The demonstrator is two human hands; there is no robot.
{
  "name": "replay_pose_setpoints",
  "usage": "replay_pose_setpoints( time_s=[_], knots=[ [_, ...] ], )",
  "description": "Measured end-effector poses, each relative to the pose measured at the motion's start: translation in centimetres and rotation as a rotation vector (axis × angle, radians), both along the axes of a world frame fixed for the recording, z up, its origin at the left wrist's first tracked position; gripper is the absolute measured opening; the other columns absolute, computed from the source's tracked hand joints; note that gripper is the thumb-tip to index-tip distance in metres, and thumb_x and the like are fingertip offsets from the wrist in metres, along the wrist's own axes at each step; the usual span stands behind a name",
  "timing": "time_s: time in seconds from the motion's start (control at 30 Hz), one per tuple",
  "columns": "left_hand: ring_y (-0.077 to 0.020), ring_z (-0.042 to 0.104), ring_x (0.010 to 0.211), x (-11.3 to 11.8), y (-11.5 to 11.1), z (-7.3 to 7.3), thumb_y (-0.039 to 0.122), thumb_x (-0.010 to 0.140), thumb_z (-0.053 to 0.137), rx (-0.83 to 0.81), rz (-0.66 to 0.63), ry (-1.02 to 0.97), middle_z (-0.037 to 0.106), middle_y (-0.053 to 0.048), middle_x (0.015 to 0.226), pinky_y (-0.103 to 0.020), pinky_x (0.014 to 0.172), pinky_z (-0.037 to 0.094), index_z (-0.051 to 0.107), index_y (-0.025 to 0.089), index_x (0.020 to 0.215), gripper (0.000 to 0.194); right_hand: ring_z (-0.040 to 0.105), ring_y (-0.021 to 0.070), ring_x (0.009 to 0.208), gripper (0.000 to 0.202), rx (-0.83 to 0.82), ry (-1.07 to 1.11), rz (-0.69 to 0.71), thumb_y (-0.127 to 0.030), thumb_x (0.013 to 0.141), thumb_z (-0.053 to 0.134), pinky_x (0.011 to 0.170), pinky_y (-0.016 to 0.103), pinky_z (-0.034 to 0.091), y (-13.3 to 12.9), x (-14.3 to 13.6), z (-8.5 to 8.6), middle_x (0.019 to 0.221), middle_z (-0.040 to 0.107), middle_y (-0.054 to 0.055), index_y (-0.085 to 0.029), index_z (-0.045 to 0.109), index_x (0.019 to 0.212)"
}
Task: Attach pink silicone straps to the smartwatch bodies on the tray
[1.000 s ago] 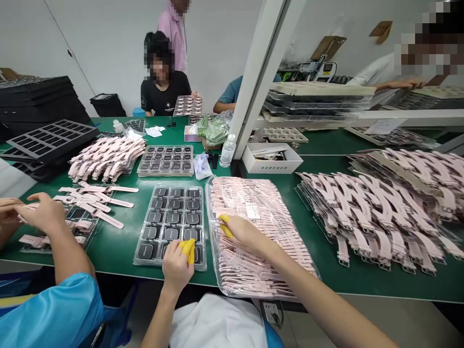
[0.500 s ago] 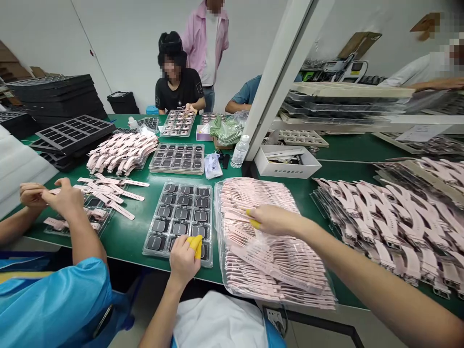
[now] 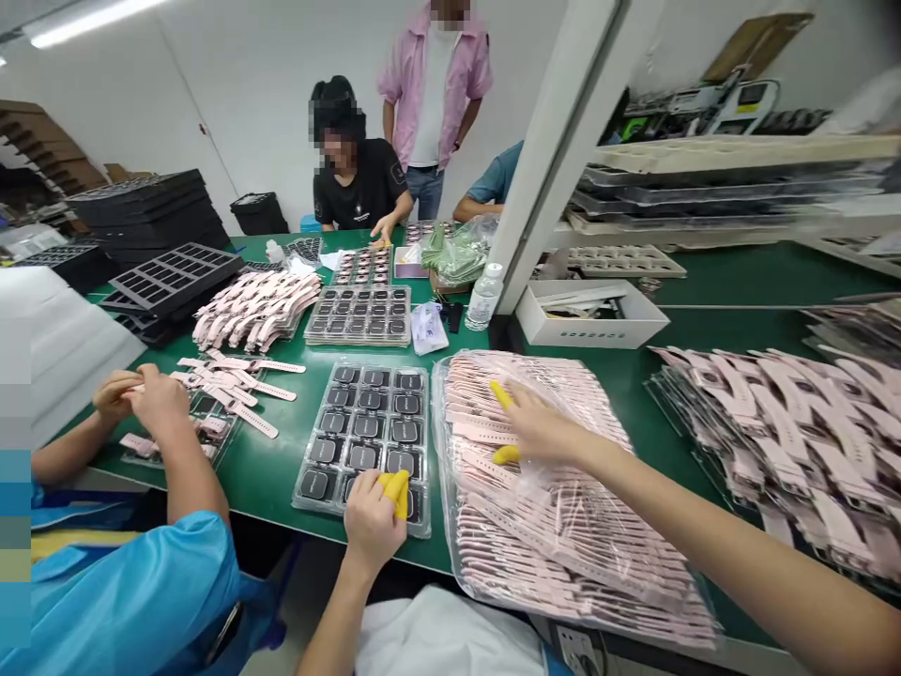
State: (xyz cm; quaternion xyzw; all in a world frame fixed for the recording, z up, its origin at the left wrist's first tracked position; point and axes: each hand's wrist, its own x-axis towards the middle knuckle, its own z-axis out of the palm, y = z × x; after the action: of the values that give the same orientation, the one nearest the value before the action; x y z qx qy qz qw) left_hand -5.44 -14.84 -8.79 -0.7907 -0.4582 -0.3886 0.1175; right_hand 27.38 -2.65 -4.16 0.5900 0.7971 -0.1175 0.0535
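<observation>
The pink straps (image 3: 485, 436) are laid in a clear plastic tray (image 3: 442, 451) right of the frame's centre. Most are packed as thin bands whose long axes run roughly left to right, dipping towards the right; a few upper ones are slanted more steeply towards the lower right. The tray's own long axis is directed from upper left to lower right.

Over its upper left part the right hand (image 3: 542, 427) is held with fingers spread, the yellow covers (image 3: 501, 394) on its tips parted; whether any strap is touched cannot be told. The left hand (image 3: 376, 516), lower centre, is curled closed, its yellow-covered tips brought together; whether something is pinched there cannot be made out.

Beside it, a tray of black squares (image 3: 320, 508) is set lengthwise up the frame, its near end swung slightly left. Some of its lowest squares are hidden by the left hand, and the marks on the squares are too small to be read. Straps beneath the right hand and forearm are covered, others are blurred by glare on clear film (image 3: 535, 481). The strap stack (image 3: 781, 432) is cut off by the right edge.
</observation>
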Motion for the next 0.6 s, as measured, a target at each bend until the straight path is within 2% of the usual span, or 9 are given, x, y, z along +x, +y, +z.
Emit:
replay_pose_setpoints(
  time_s=[0.03,0.1,0.17,0.23,0.37,0.47,0.53,0.6],
  knots=[
    [-0.0270,0.065,0.086,-0.1,0.1,0.0,0.006,0.086,0.058,0.008,0.000,0.007,0.071,-0.008,0.080,-0.040,0.074,0.058,0.067,0.017,0.110,0.028,0.026,0.0523,0.154,0.144,-0.079,0.030,-0.020,-0.075,0.062,0.080,0.117,0.060,0.039,0.7,-0.2,0.0,0.170,0.021,0.031,-0.012,0.009,0.169],
    [-0.0275,0.066,0.087,-0.2,0.2,0.0,0.007,0.088,0.057,0.031,0.002,0.027,0.072,-0.009,0.081,-0.041,0.075,0.058,0.067,0.018,0.109,0.026,0.017,0.0528,0.157,0.157,-0.138,0.075,-0.019,-0.081,0.055,0.080,0.121,0.060,0.031,1.8,-0.7,0.4,0.173,0.010,0.030,-0.011,0.000,0.170],
    [-0.0276,0.066,0.088,-0.3,0.4,0.0,0.007,0.088,0.057,0.045,-0.003,0.043,0.072,-0.009,0.082,-0.041,0.076,0.059,0.066,0.018,0.107,0.023,0.013,0.0527,0.158,0.156,-0.126,0.099,-0.014,-0.085,0.055,0.077,0.123,0.061,0.028,2.3,-1.3,0.9,0.174,0.006,0.029,-0.013,0.000,0.170],
    [-0.0273,0.066,0.088,-0.4,0.6,0.0,0.008,0.089,0.058,0.047,-0.014,0.052,0.072,-0.010,0.083,-0.041,0.076,0.058,0.066,0.017,0.105,0.020,0.017,0.0536,0.156,0.150,-0.086,0.100,-0.023,-0.087,0.058,0.074,0.121,0.062,0.030,2.1,-1.6,1.2,0.174,0.007,0.028,-0.014,0.007,0.170],
    [-0.0270,0.065,0.086,-0.4,0.7,-0.1,0.008,0.089,0.059,0.046,-0.019,0.061,0.071,-0.010,0.081,-0.040,0.075,0.057,0.064,0.017,0.097,0.013,0.029,0.0527,0.152,0.139,0.033,0.122,0.007,-0.087,0.061,0.072,0.119,0.060,0.036,1.5,-1.3,1.1,0.170,0.021,0.029,-0.012,0.024,0.167],
    [-0.0264,0.064,0.085,-0.4,0.7,-0.1,0.008,0.089,0.059,0.033,-0.019,0.063,0.071,-0.010,0.081,-0.039,0.073,0.056,0.063,0.017,0.096,0.013,0.038,0.0535,0.145,0.135,0.072,0.154,0.053,-0.090,0.061,0.071,0.114,0.063,0.040,2.1,-0.8,1.1,0.164,0.033,0.030,-0.011,0.033,0.163],
    [-0.0263,0.064,0.084,-0.4,0.8,-0.1,0.008,0.090,0.060,0.034,-0.024,0.066,0.070,-0.010,0.081,-0.038,0.073,0.055,0.063,0.017,0.098,0.012,0.048,0.0508,0.138,0.119,0.067,0.191,0.009,-0.092,0.071,0.060,0.109,0.062,0.044,3.1,-0.8,1.4,0.157,0.044,0.028,-0.015,0.042,0.159],
    [-0.0263,0.063,0.084,-0.5,0.9,0.0,0.009,0.091,0.061,0.039,-0.028,0.068,0.070,-0.010,0.081,-0.038,0.072,0.055,0.063,0.017,0.098,0.011,0.053,0.0467,0.134,0.102,0.084,0.229,-0.101,-0.088,0.086,0.041,0.108,0.057,0.045,4.2,-1.2,1.6,0.152,0.050,0.027,-0.014,0.045,0.156]
  ],
)
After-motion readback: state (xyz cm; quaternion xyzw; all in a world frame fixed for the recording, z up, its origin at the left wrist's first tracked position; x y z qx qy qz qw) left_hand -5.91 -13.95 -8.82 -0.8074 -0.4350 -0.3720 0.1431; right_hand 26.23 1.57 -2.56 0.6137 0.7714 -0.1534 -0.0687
